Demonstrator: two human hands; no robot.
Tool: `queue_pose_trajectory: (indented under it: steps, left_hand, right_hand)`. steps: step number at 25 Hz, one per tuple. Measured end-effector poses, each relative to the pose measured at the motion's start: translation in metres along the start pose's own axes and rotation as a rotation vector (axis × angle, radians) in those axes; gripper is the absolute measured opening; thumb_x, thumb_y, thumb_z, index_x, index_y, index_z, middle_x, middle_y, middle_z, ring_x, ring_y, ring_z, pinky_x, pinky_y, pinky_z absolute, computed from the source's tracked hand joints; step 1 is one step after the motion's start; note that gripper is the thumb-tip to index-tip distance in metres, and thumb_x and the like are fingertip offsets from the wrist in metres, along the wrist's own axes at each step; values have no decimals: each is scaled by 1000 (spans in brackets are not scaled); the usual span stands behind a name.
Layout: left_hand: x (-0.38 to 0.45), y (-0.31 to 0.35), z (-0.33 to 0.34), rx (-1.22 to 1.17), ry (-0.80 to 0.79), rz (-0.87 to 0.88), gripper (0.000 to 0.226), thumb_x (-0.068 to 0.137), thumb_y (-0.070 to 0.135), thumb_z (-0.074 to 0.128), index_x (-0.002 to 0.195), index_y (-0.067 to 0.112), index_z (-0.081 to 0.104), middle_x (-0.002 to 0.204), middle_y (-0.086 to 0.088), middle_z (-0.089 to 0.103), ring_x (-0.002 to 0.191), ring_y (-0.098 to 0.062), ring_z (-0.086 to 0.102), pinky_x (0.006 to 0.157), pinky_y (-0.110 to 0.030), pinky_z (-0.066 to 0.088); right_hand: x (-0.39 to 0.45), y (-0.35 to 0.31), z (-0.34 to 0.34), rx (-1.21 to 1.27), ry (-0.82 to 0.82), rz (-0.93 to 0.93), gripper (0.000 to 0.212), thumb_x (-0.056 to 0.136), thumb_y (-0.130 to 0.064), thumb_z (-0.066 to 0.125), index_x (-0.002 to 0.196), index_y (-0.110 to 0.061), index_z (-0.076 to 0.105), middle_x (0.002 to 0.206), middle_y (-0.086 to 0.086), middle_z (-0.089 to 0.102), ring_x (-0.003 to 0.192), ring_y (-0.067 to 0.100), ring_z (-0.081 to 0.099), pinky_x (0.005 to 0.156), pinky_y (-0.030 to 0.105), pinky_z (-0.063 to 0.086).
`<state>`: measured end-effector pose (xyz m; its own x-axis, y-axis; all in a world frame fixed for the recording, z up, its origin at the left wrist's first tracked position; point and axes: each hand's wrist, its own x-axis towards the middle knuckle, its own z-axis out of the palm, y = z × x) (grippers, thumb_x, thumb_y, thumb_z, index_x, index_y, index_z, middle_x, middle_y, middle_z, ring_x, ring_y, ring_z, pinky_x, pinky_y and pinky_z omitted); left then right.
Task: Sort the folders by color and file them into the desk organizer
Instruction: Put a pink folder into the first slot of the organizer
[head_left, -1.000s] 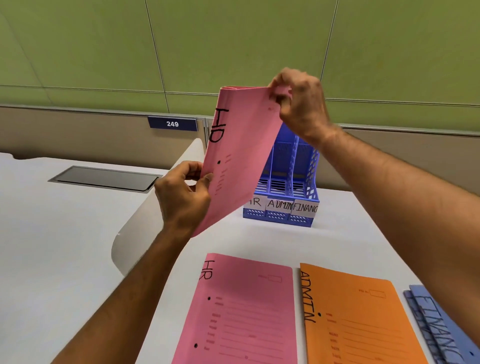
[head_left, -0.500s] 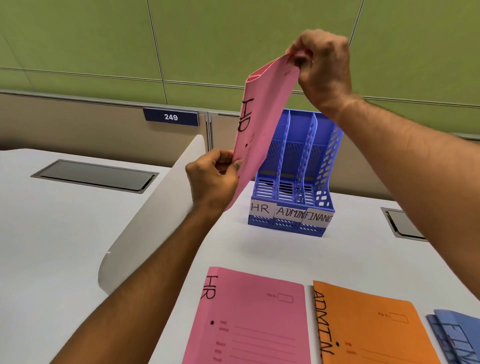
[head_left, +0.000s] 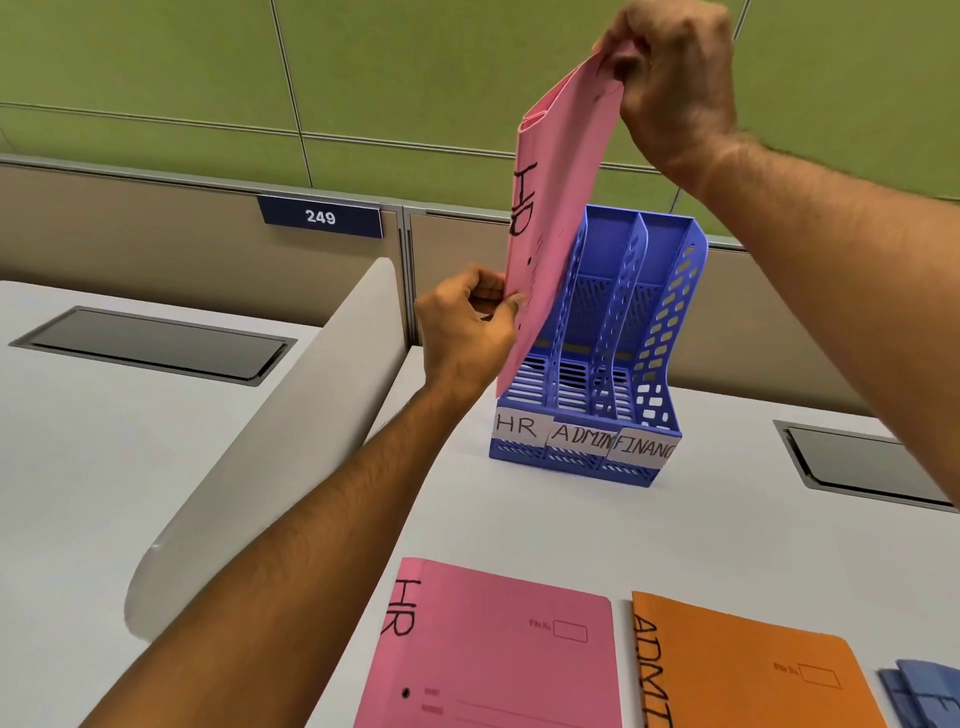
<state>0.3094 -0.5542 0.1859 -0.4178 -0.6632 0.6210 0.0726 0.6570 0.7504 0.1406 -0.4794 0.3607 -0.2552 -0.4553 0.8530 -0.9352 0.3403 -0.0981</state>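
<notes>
Two hands hold my pink HR folder (head_left: 558, 208) upright above the organizer (head_left: 623, 332): right hand (head_left: 670, 88) pinching its top corner, left hand (head_left: 467, 332) gripping its lower edge to steer it toward the HR slot. Another pink folder (head_left: 493, 649) lies on the surface (head_left: 519, 519) before the organizer.

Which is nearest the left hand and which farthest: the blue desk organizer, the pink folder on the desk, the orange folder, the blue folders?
From the left hand:
1. Blue desk organizer, just right of it.
2. Pink folder lying on the desk, below.
3. Orange folder, farther right.
4. Blue folders, bottom right corner.
</notes>
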Motion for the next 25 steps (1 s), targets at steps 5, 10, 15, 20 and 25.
queue_pose_trajectory:
  steps: [5,10,15,20,25]
  left_hand:
    - [2,-8,14,-2,-15,-39,25,80,24,78,95,7,68,92,-1,70,71,-1,61,67,3,45]
    - [-2,-16,23,21,-42,-85,23,79,22,78,93,9,67,85,9,63,66,5,58,63,5,42]
    - [-10,-34,27,149,-159,-133,23,79,25,77,94,11,66,90,2,69,72,-7,62,74,-14,53]
    - [-17,-45,33,176,-212,-164,29,81,31,75,101,12,66,99,-4,72,79,-14,66,81,-33,59]
    - [-17,-48,35,168,-199,-141,31,81,29,74,104,11,66,101,-6,72,81,-13,65,81,-36,60]
  right_hand:
    - [-1,12,11,-10,-35,13,30,86,-2,47,103,-11,70,106,6,71,98,15,64,65,-7,24]
    - [-7,19,22,-34,-61,-22,28,83,0,50,100,-10,71,101,8,72,94,17,64,71,9,36]
    - [-25,32,44,-84,-172,-16,25,83,4,55,97,-9,71,97,12,72,89,25,65,74,30,52]
    - [-47,39,66,-87,-294,1,27,78,11,60,93,-9,71,92,13,73,85,28,67,74,36,55]
    - [-60,41,80,-112,-371,69,26,81,8,60,97,-11,69,95,12,73,90,31,65,75,35,52]
